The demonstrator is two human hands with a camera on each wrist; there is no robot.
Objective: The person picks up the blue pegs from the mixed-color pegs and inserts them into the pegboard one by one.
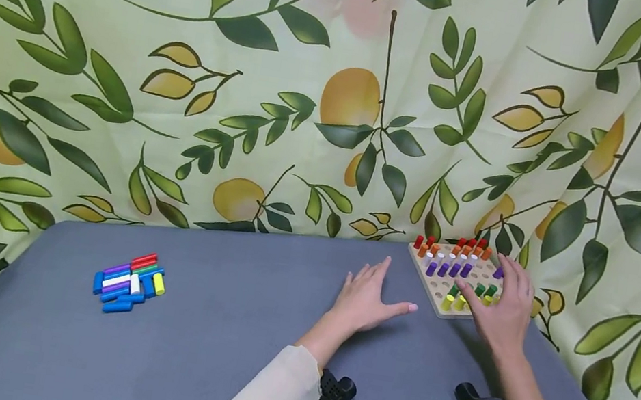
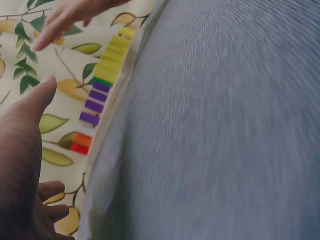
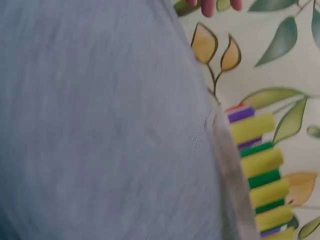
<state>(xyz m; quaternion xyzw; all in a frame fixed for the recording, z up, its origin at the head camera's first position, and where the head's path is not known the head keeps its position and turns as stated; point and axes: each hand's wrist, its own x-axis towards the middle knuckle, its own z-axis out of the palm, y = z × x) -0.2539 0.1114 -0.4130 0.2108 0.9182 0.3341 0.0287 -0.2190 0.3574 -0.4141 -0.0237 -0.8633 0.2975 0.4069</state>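
A pale wooden pegboard (image 1: 435,296) stands at the back right of the table, with rows of red, orange, white, purple, green and yellow pegs upright in it. My right hand (image 1: 504,309) is over the board's near right corner, thumb and fingers apart and nothing between them. Close behind its fingertips is a purple peg (image 1: 498,273). To the left of the board, my left hand (image 1: 364,298) hovers with spread fingers and holds nothing. In the right wrist view, yellow pegs (image 3: 262,164) line the board's near edge.
A loose pile of pegs (image 1: 129,282), mostly blue with some red, green, purple, white and yellow, lies on the left of the grey-blue table (image 1: 199,348). A leaf-and-fruit patterned cloth (image 1: 278,152) hangs right behind the table and along its right side.
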